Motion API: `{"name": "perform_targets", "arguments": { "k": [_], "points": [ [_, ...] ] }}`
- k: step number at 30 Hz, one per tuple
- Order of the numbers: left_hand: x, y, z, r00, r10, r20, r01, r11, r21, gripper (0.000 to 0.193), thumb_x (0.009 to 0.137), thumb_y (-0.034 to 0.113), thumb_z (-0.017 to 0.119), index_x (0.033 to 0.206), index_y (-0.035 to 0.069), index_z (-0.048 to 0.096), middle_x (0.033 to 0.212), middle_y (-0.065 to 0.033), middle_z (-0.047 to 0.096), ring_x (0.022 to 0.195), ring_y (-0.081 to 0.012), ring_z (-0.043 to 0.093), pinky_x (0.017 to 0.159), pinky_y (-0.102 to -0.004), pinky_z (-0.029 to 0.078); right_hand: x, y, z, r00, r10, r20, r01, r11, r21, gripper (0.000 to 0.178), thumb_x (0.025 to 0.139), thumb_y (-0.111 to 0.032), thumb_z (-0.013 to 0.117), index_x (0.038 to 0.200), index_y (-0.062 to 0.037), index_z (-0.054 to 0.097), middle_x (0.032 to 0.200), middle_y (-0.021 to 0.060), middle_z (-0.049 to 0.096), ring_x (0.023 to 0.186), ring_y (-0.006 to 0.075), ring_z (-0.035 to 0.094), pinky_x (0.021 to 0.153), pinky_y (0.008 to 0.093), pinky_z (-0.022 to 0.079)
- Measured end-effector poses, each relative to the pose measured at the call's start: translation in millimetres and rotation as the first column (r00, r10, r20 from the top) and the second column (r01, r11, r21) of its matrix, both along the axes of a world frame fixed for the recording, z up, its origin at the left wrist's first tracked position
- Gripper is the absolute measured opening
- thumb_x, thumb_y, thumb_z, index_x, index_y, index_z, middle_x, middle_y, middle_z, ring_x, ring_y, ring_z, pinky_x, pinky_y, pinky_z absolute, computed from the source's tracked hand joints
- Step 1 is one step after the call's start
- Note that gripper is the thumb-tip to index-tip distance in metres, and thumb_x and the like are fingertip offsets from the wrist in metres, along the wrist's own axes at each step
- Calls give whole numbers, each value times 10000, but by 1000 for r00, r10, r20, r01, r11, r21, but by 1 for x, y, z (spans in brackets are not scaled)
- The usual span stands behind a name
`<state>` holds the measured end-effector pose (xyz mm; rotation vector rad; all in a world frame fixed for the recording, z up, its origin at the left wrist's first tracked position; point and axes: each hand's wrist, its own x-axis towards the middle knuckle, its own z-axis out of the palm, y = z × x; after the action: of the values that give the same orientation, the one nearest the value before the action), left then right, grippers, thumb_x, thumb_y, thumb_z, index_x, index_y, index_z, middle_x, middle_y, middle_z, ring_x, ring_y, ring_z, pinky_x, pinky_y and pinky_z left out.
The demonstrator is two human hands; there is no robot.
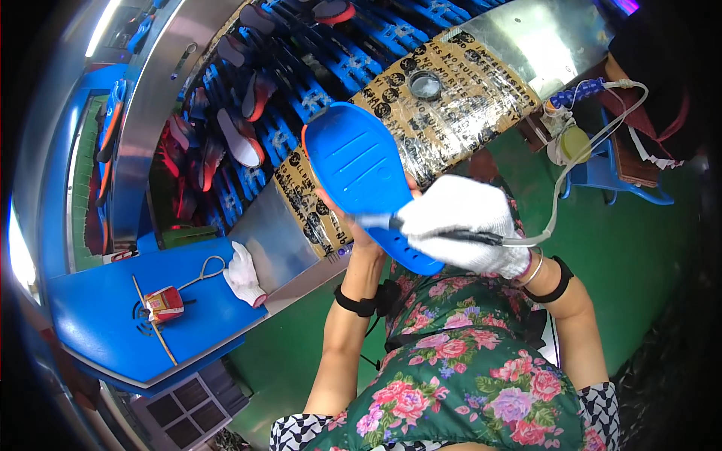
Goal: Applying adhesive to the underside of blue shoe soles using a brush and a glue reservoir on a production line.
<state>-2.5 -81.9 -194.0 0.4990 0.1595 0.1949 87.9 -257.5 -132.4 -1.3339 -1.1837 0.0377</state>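
Note:
A blue shoe sole [353, 158], its ridged inner face turned up, is held in front of me over the near edge of the bench. My left hand [364, 236], bare, is closed around it from below, with fingers showing at its sides. In a white glove, my right hand [470, 222] grips a pen-like applicator [485, 238] with a hose at its back end. The applicator's pale tip [370, 221] lies over the sole's middle and is blurred; whether it touches cannot be told.
Behind the sole runs a taped bench top [481, 90] with a small round dish [425, 86]. Beyond, several shoe soles [241, 137] lie on a blue rack. A blue side table [98, 301] bears a white glove [243, 274] and a red carton [164, 304]. A blue stool [613, 177] stands right.

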Motion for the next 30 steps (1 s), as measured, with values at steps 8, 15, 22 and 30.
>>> {"name": "perform_targets", "arguments": {
  "k": [8,15,22,30],
  "points": [
    [9,13,0,989,-11,147,46,971,-235,1226,671,1026,442,1337,-1,503,1105,-247,654,866,-396,672,726,-521,582,-9,5,-6,986,137,-90,-133,990,56,224,801,-50,811,1019,-97,784,978,59,768,848,243,720,769,358,577],
    [12,24,-9,989,7,149,4,997,-79,1206,687,1025,410,1292,-9,541,1098,-193,669,906,-315,668,803,-497,582,-20,8,-12,992,-40,122,32,997,73,290,789,-58,809,1069,-123,768,982,57,751,849,274,712,747,394,577],
    [17,34,-12,961,-44,273,81,989,-126,1173,682,966,555,1311,-23,514,1061,-173,651,931,-313,626,857,-448,515,-13,-5,-7,995,-84,48,83,996,22,218,788,-40,812,1000,-75,774,1002,105,772,865,264,734,746,375,579],
    [11,42,1,997,24,79,-19,998,-62,1158,718,969,502,1386,25,460,1078,-164,621,892,-291,642,796,-441,528,-15,-2,-15,974,99,-205,-79,991,105,195,814,-77,816,1002,-81,764,969,70,754,869,253,723,771,374,581]
  ]
}}
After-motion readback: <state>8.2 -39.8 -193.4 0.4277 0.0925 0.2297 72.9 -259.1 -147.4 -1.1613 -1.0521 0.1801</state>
